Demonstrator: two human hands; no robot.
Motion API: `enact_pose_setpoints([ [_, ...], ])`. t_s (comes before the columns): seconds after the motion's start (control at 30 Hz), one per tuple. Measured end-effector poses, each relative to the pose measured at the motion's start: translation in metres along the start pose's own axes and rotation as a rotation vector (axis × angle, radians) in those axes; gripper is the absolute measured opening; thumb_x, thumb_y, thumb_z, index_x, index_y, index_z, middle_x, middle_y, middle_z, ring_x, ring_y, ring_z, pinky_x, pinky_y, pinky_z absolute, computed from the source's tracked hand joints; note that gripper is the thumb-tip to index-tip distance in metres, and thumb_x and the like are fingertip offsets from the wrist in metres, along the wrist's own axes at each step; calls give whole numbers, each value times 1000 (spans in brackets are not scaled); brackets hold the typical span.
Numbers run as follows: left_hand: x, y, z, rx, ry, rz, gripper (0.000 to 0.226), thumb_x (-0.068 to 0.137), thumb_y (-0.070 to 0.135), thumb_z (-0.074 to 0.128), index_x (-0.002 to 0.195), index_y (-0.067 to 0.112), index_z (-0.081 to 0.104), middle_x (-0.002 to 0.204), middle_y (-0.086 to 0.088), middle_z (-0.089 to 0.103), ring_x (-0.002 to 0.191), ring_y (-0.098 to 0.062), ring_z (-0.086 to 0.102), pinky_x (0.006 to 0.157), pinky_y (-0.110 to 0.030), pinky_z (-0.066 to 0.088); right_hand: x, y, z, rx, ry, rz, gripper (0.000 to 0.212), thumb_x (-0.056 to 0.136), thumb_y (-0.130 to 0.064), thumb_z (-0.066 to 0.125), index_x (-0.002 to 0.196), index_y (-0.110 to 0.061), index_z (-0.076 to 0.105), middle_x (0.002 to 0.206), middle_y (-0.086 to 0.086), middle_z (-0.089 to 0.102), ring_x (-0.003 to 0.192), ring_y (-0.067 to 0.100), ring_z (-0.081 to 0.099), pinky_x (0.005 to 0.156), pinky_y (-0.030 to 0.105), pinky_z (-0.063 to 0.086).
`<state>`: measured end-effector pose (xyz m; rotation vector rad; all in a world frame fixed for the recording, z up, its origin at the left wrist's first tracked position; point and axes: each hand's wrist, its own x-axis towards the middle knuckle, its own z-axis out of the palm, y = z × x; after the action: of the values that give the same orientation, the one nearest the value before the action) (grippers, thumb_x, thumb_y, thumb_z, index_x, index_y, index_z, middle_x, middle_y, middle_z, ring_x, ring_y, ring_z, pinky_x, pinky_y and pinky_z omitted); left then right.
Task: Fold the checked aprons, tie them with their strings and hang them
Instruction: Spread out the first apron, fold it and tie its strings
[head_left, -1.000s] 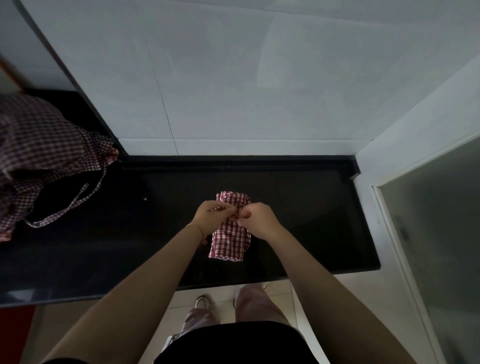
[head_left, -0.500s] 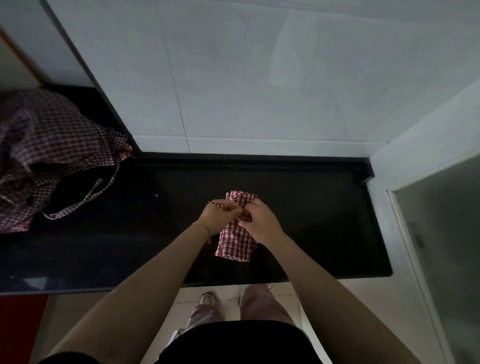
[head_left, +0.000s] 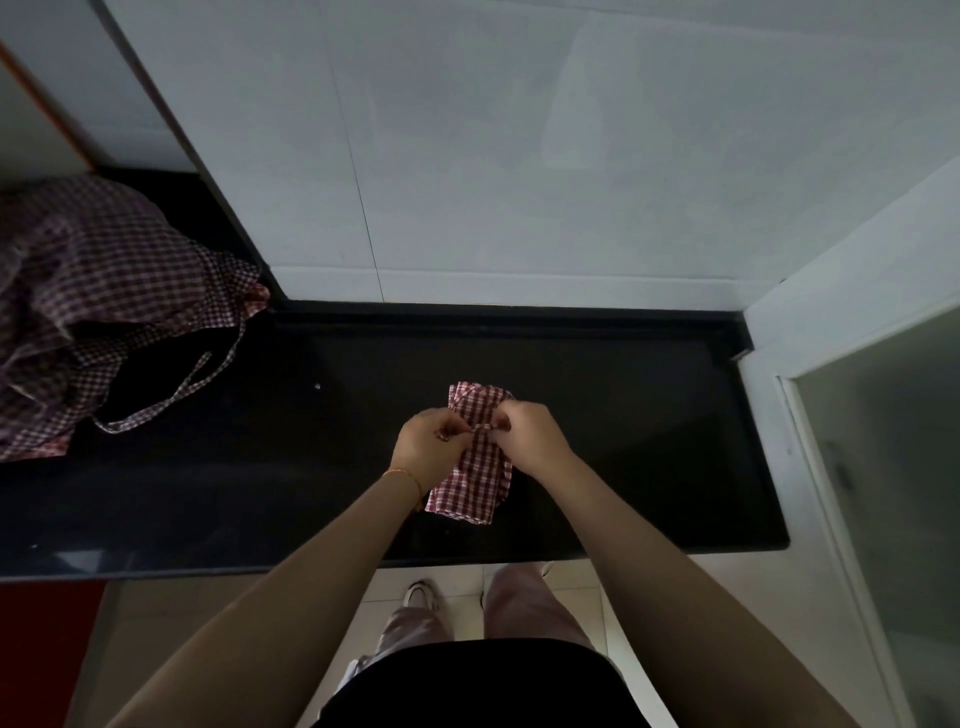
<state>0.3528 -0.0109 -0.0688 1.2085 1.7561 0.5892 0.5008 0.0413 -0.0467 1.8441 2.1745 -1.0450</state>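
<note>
Apron (head_left: 471, 480), red and white check, lies folded into a narrow bundle on the black counter (head_left: 649, 441), near its front edge and about midway along. Across the bundle's upper part runs its string (head_left: 480, 427), a thin checked band drawn between the two hands. Left hand (head_left: 428, 447) sits at the bundle's left side with fingers curled, pinching the string at its left end. Right hand (head_left: 527, 436) sits at the right side, touching the cloth, fingers curled in and pinching the string's other end close to the bundle. Both hands cover the bundle's middle, so whether a knot is formed under them cannot be told. A thin bracelet (head_left: 408, 475) circles the left wrist.

Well apart, at the counter's far left, a pile (head_left: 88, 291) of loose checked aprons lies heaped (darker in the dim light), with a strap (head_left: 171, 397) trailing out over the black surface toward the middle. Pale wall tiles (head_left: 519, 182) rise behind the counter. Below the counter's front edge, light floor tiles show, with the person's pale trousers (head_left: 519, 603) and a white shoe (head_left: 420, 595).
</note>
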Motion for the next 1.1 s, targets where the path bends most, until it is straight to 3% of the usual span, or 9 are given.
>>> enact_pose_setpoints([
  [0.17,0,-2,1,-30,0,6,10,91,15,66,89,25,65,97,9,63,94,-6,58,82,-21,47,-6,10,-13,113,-134,-10,30,90,-25,69,119,-18,65,115,-4,63,106,12,61,87,26,46],
  [0.37,1,-9,0,-58,-26,-38,6,91,16,65,91,22,64,101,5,61,95,-7,57,86,-26,49,-12,13,-15,198,-113,18,10,95,-26,63,101,-18,66,101,-1,66,94,14,64,89,32,52],
  [0.53,3,-19,3,-61,5,-152,4,93,15,63,92,18,61,107,0,55,92,-13,59,75,-23,50,-14,17,-4,282,-27,102,6,95,-25,62,92,-20,63,95,-1,65,88,12,64,82,30,53],
  [0.63,4,-36,-7,-253,91,-326,4,93,13,62,92,15,59,105,-9,63,89,-20,66,84,-40,58,-19,32,0,368,43,217,4,96,-22,60,93,-19,61,95,1,64,87,14,63,72,26,50],
  [0.77,-1,-43,-15,-421,71,-474,5,93,10,63,96,13,61,100,-11,67,87,-22,69,81,-42,60,-21,46,3,380,82,287,3,95,-19,60,93,-19,61,96,1,64,89,14,63,78,29,52],
  [0.9,0,-43,-32,-194,-24,-358,5,88,15,71,91,18,69,102,-7,70,89,-17,66,87,-40,57,-16,47,-7,261,-89,263,3,94,-23,62,95,-23,64,97,-1,66,89,12,63,85,32,53],
  [0.97,3,-42,-40,-44,-24,-251,29,84,20,75,111,22,66,116,1,61,101,-15,59,93,-36,52,-16,46,-12,190,-125,213,5,95,-23,60,97,-23,65,97,-2,65,88,10,62,81,28,51],
  [1.03,2,-34,-40,-26,160,-114,49,82,22,75,128,24,57,124,3,50,111,-14,51,95,-32,47,-16,42,-8,202,-116,164,10,95,-22,61,105,-23,62,102,-3,64,89,9,60,75,25,48],
  [1.1,-4,-17,-36,-154,422,-15,40,86,24,67,126,23,60,126,4,49,117,-13,44,97,-31,41,-16,34,-2,229,-94,110,24,93,-24,64,116,-23,60,114,-3,61,97,9,58,83,26,48],
])
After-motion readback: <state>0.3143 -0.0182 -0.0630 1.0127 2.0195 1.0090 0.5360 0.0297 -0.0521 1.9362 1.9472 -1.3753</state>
